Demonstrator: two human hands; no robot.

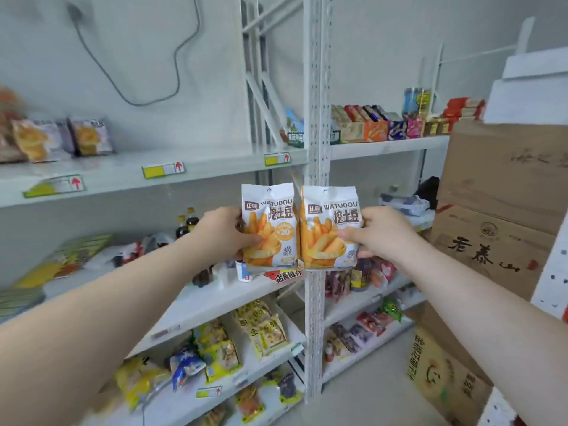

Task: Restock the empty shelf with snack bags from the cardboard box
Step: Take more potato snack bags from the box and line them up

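Here, the left hand (226,232) pinches a flat white foil snack bag printed with orange potato sticks (270,226) by its left edge, thumb curled over the printed front and fingers out of sight behind; the right hand (385,233) pinches a matching second snack bag (329,229) by its right edge in the same way, thumb lying across the front, one fingertip showing below the bag's lower corner. Both bags stand upright between the two hands, long axis vertical, hang-hole end pointing up and sealed bottom pointing down, fronts facing the camera; their inner edges meet or nearly meet, I cannot tell which. A further edge shows beneath the left hand's bag; whether another bag sits behind it is unclear. Above and to the left of the left hand runs the white metal shelf board (196,162), bare along this stretch, with yellow-green price labels (163,171) on its front lip; farther left of that hand a few purple and orange packets (64,138) stand on it. Behind the bags rises a white perforated upright post (318,118); just right of the right hand stand stacked brown cardboard boxes (498,216).
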